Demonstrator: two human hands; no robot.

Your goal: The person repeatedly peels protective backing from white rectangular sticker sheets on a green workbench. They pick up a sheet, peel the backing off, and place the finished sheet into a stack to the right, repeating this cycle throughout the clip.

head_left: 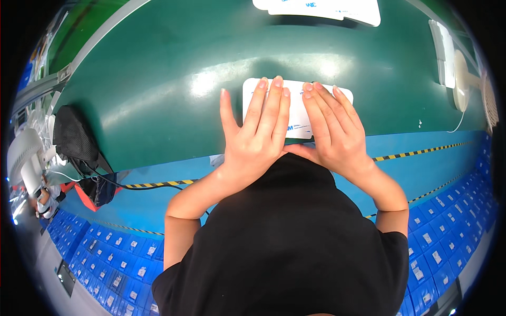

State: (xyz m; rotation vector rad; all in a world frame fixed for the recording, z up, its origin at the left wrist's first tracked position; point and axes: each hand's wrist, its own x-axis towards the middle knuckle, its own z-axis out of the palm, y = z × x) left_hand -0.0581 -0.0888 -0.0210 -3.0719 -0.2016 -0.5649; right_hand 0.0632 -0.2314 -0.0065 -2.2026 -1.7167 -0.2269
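White sheets with rounded corners and blue print (298, 113) lie flat near the front edge of the green table (174, 121). My left hand (255, 126) rests palm down over their left part, fingers stretched out, the thumb side toward my right hand. On their right part lies my right hand (337, 124), also flat with extended fingers. Near the table edge the two thumbs come close together. Whether there is one sheet or a small stack under my palms is hidden. Neither hand grips anything.
More white printed sheets (321, 9) lie at the far side of the table. A black mesh bag (75, 134) and a white fan (26, 158) are at the left. Another fan (461, 79) stands at the right beside white sheets (443, 52). Blue bins (121, 263) stand behind me.
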